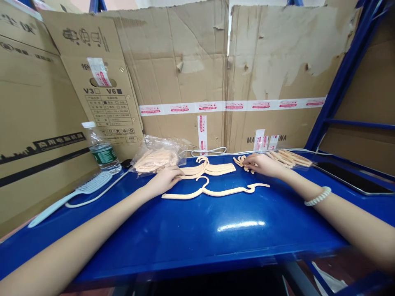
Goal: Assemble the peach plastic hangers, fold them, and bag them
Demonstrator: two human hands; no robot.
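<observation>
- The person's left hand [166,179] reached to the left end of a stack of peach hangers [220,169], its fingers bent and its fingertips at the stack's edge; whether they gripped a hanger could not be told.
- The person's right hand [261,163] was over a small pile of hook pieces [239,162], thumb and fingers curled close together; whether a piece was pinched between them could not be told.
- A single hanger [182,196] lay flat on the blue table [185,234], nearer the person than the stack, its hook pointing away from the person.
- A loose hook piece [257,187] lay at the single hanger's right end.
- A clear plastic bag [159,144] of peach parts sat behind the left hand.
- Peach sticks [285,159] lay just beyond the right hand, with a dark phone [354,178] farther right.
- A water bottle [104,153] and a pale hairbrush [95,183] were on the left side of the table.
- Tall cardboard sheets [185,78] stood along the back.
</observation>
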